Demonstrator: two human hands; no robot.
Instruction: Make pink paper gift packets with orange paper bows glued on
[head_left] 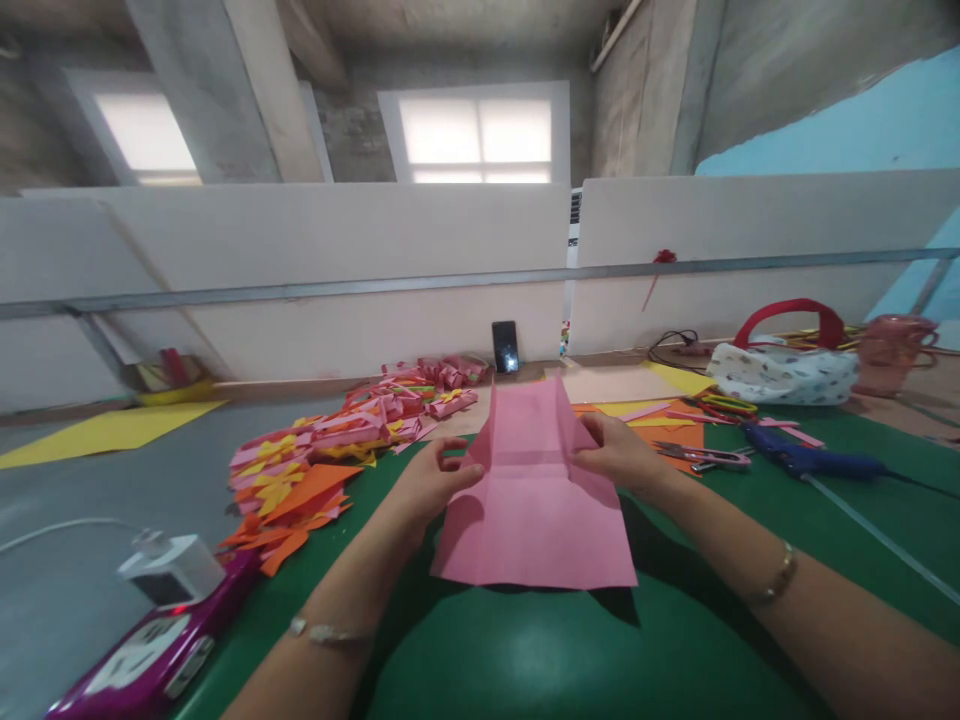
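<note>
Between my hands is a sheet of pink paper (532,520) with crease lines across it. Its far half has both side edges raised like low walls, while the near half lies flatter over the green mat (480,650). My left hand (439,475) pinches the left edge between thumb and fingers. On the opposite edge, my right hand (611,455) grips the paper the same way, its fingertips partly hidden behind the fold.
Left lies a heap of pink, orange and yellow paper scraps (322,450), with a purple power strip (157,640) nearer. Rightward are snips (705,455), a blue glue gun (817,460), a fabric basket (784,370) and a pink jug (892,355). A phone (505,347) leans at the back.
</note>
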